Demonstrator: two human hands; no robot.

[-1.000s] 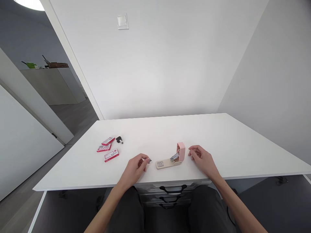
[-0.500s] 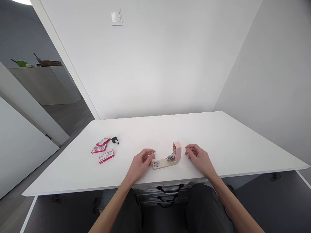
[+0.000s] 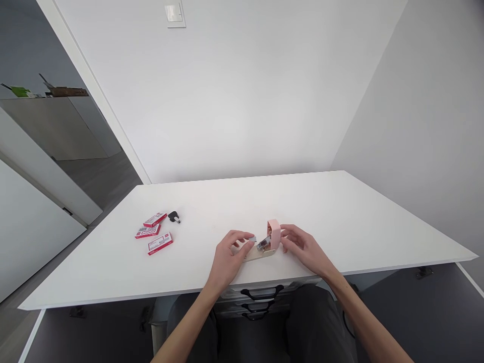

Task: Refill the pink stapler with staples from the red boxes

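An opened stapler lies on the desk, its pink top cover point(image 3: 275, 236) swung up at the right end and its cream base point(image 3: 260, 254) stretching left. The metal staple magazine point(image 3: 263, 243) slants up between them. My left hand point(image 3: 228, 256) pinches a small grey strip of staples point(image 3: 252, 239) between thumb and fingers, just left of the magazine and over the base, partly hiding it. Beside the raised cover, my right hand point(image 3: 304, 248) has loosely bent, parted fingers, with the tips at or against the cover's right side; firm contact is unclear.
Several red-and-white boxes point(image 3: 160, 243) lie at the left of the white desk point(image 3: 212, 201), beside a black-handled small tool point(image 3: 174, 217), perhaps a staple remover. Drawers with black handles point(image 3: 262, 292) sit below the desk's front edge. A wall stands behind.
My left hand has moved right with the staples, closer to the magazine and over the base. My right hand has moved left to the pink cover. The view has shifted slightly.
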